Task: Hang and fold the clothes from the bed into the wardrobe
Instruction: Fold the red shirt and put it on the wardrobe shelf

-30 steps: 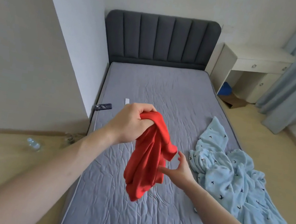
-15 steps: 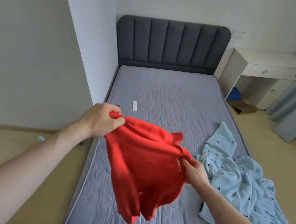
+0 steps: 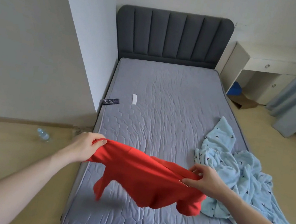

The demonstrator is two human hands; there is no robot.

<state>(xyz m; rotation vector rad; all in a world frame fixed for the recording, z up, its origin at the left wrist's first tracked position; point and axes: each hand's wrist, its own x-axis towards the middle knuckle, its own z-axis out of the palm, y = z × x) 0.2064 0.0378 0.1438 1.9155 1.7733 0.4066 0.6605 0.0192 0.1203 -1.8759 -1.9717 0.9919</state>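
Bed (image 3: 164,99): big grey quilted mattress, dark padded headboard at far end. I'm standing at the foot, looking down its length. Most of the surface is bare.
Wardrobe: not in shot, so I can't say if anything's hung or stacked in there yet.
Blue garment (image 3: 237,176): pale blue w/ small dark marks, crumpled in a heap on the R edge of the bed, one corner trailing off the side. Untouched, needs doing.
Red garment (image 3: 144,179): stretched out betw. my two hands, held up over the near part of the mattress, lower ends dangling free, not lying flat. Small pale lettering near the R grip.
Left hand (image 3: 85,148): fingers curled tight round one top corner of the red cloth.
Right hand (image 3: 206,181): thumb + fingertips pinching the other top edge; some fingers spread a bit above the fabric.
Small stuff: white remote (image 3: 134,99) and dark phone (image 3: 111,101) on the L side of the mattress, well apart from the clothes; water bottle (image 3: 42,134) on the floor.
Progress, my read: early-ish. Red item only opened out, no fold or hanger yet; blue one waiting. At least 2 pieces left.
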